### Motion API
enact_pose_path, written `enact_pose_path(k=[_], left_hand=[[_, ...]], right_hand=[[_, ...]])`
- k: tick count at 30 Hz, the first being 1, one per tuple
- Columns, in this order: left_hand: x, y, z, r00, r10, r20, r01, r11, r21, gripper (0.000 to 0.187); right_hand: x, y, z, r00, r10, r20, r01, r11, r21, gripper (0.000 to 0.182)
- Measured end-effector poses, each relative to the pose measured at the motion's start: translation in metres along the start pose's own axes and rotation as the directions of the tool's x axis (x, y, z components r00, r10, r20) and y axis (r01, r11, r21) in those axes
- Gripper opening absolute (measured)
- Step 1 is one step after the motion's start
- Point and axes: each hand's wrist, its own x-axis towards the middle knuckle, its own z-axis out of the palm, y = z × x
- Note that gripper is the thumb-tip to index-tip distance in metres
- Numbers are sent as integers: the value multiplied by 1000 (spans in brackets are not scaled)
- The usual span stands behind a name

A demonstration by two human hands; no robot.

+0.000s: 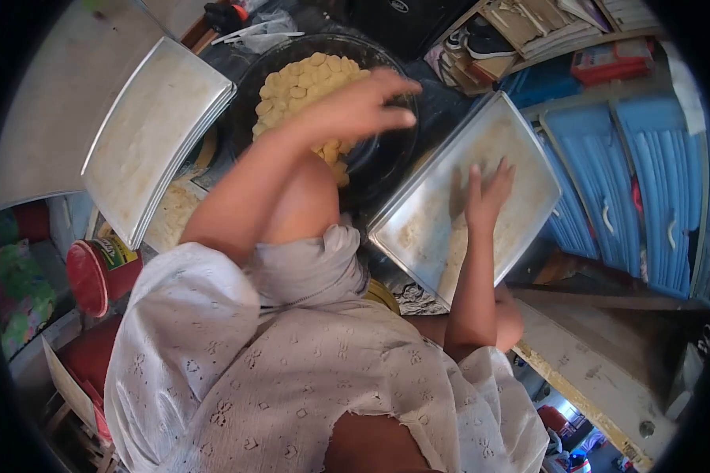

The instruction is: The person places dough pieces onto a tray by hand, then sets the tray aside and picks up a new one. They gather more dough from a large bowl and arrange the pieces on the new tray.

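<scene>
Best to keep the left hand (361,104), fingers spread and apparently gripping nothing, loose over the yellow pieces (298,85) in the dark basin (390,154), to avoid squashing any; rest the right hand (487,199), fingers also apart, lightly at the metal tray (522,199), though cannot tell whether touching; for edges, mind the stacked trays (162,130), just beside the basin; lift before crossing the narrow gap to the tray; stay short of the blue panels (655,181) beyond.

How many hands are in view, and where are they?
2: the left hand is over the black basin of yellowish pieces; the right hand is over the right-side metal tray. No others show.
</scene>
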Motion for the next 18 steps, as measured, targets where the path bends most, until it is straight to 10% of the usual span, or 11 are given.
enact_pose_path(k=[3, 6, 9, 13, 14, 18], left_hand=[[-4, -52, -70, 997, -52, 51, 55, 997, -60, 49], [-15, -147, -83, 867, -475, 151, 487, 871, -56, 50], [-46, -273, -51, 744, -664, 71, 661, 748, 61, 57], [-94, -365, 6, 531, -772, -350, 839, 537, 89, 72], [-100, -364, 15, 448, -765, -463, 882, 463, 89, 76], [-142, -408, 44, 469, -613, -636, 875, 419, 241, 80]], right_hand=[[60, -85, 18, 952, -304, -47, 307, 942, 136, 71], [113, -116, 101, 918, -384, 95, 345, 895, 283, 68], [124, -93, 217, 860, -57, 508, -97, 957, 272, 71], [61, -50, 296, 266, 574, 774, -932, 358, 55, 48], [31, -6, 345, 191, 501, 844, -978, 168, 121, 47], [-34, 3, 362, 76, 550, 832, -985, 174, -25, 61]])
